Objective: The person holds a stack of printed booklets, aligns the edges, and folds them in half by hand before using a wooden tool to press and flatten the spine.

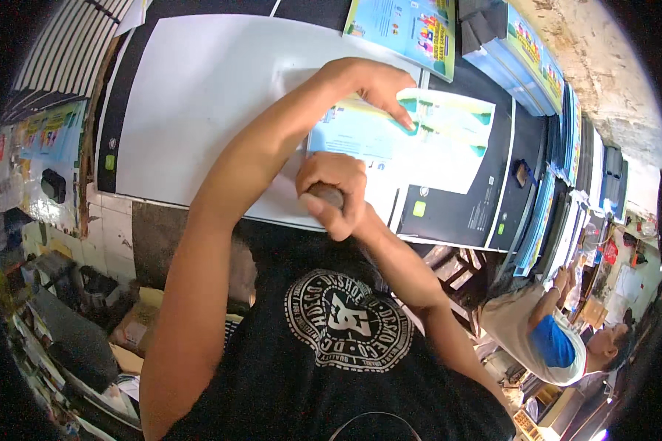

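Head view, near to far: right hand (336, 192) clenched round a dark handle (326, 195) at the counter (198, 95) edge. Just beyond, printed sheet (419, 143) lies flat, long axis left-right; left hand (375, 88) presses it, fingers spread, at its far edge.

The person wears a black short-sleeved cotton T-shirt (331, 367) with a round white printed emblem (349, 329) on the chest, a ring of lettering around a central badge. Both forearms are bare, without watch, bracelet or gloves; the hands, toward 12 o'clock from the emblem, carry no rings.
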A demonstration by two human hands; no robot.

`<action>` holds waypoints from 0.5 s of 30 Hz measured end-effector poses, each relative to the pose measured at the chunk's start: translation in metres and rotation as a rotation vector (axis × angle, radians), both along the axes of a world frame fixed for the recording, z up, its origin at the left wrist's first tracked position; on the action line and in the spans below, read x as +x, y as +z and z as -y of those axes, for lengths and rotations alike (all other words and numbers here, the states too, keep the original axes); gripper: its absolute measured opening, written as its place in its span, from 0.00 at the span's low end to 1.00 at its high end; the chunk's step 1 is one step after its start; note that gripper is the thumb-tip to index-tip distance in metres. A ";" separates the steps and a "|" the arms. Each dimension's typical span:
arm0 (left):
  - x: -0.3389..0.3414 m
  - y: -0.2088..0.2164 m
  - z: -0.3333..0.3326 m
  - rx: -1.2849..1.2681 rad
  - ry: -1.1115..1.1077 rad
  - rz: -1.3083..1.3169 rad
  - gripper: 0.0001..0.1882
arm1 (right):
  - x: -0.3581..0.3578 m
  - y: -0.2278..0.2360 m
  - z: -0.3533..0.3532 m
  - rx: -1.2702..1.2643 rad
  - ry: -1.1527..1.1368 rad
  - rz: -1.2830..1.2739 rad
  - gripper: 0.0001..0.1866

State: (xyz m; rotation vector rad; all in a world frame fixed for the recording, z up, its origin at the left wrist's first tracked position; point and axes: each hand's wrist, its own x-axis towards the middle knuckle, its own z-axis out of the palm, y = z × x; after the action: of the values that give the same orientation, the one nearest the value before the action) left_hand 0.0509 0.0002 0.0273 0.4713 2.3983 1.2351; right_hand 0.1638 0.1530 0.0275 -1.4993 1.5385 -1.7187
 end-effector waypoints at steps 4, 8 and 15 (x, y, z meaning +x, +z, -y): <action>0.004 0.002 0.005 -0.016 0.027 -0.009 0.36 | -0.013 0.037 -0.046 -0.029 -0.144 0.165 0.19; 0.008 0.010 0.004 0.028 0.011 0.041 0.37 | -0.039 0.092 -0.097 -0.371 -0.249 0.246 0.25; 0.000 0.001 0.007 -0.070 0.038 -0.067 0.36 | -0.054 -0.002 -0.099 -0.020 -0.467 0.182 0.31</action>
State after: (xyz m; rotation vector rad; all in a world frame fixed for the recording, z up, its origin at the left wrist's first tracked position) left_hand 0.0511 -0.0064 0.0283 0.4542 2.5088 1.1636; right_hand 0.1103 0.2521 0.0254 -1.0044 1.8773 -2.0571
